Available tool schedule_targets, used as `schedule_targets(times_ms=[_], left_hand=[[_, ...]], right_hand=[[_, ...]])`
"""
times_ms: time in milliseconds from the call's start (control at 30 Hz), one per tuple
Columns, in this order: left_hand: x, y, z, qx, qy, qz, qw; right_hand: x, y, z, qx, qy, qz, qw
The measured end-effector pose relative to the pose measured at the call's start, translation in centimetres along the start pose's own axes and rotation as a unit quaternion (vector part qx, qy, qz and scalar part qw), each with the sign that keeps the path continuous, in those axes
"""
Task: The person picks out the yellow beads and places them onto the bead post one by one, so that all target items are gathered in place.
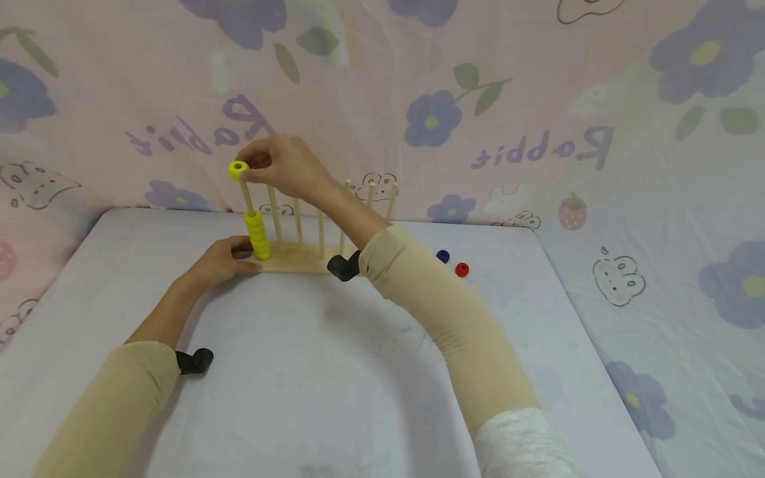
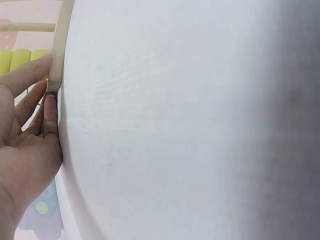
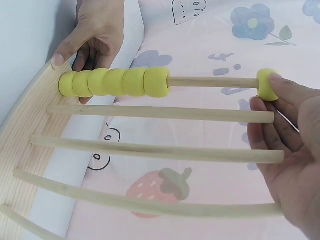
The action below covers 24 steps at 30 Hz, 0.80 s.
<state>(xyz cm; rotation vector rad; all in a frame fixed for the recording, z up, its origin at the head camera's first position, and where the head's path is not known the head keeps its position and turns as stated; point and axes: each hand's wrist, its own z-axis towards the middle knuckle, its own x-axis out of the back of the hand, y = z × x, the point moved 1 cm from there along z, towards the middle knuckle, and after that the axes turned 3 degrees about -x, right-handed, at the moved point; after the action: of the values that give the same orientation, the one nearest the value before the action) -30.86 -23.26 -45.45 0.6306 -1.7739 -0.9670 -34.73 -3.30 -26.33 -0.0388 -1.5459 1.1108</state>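
A wooden rack [image 1: 293, 265] with several upright rods stands at the back of the table. Yellow beads [image 1: 257, 236] are stacked on its leftmost rod, down against the base. At the top of that rod my right hand [image 1: 287, 166] pinches one more yellow bead [image 3: 267, 85] between thumb and fingers; the rod's tip meets it. My left hand [image 1: 220, 260] grips the left end of the wooden base [image 2: 59, 55], its thumb on the near side and its fingers partly hidden behind. The other rods [image 3: 160, 114] carry no beads where I see them.
A dark blue bead [image 1: 443, 256] and a red bead [image 1: 462, 269] lie on the white table [image 1: 287, 385], right of the rack. A patterned cloth [image 1: 370, 79] hangs behind it. My right forearm hides part of the rack's right side.
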Motion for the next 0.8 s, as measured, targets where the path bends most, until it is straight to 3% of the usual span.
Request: schedule_targets(times_ms=[333, 800], left_hand=[[0.05, 0.01, -0.06, -0.004, -0.006, 0.005, 1.0000], [-0.14, 0.13, -0.34, -0.007, -0.001, -0.001, 1.0000]], right_hand=[[-0.04, -0.26, -0.09, -0.027, -0.025, -0.047, 0.9982], [-0.02, 0.17, 0.00, -0.024, -0.008, -0.018, 0.9995]])
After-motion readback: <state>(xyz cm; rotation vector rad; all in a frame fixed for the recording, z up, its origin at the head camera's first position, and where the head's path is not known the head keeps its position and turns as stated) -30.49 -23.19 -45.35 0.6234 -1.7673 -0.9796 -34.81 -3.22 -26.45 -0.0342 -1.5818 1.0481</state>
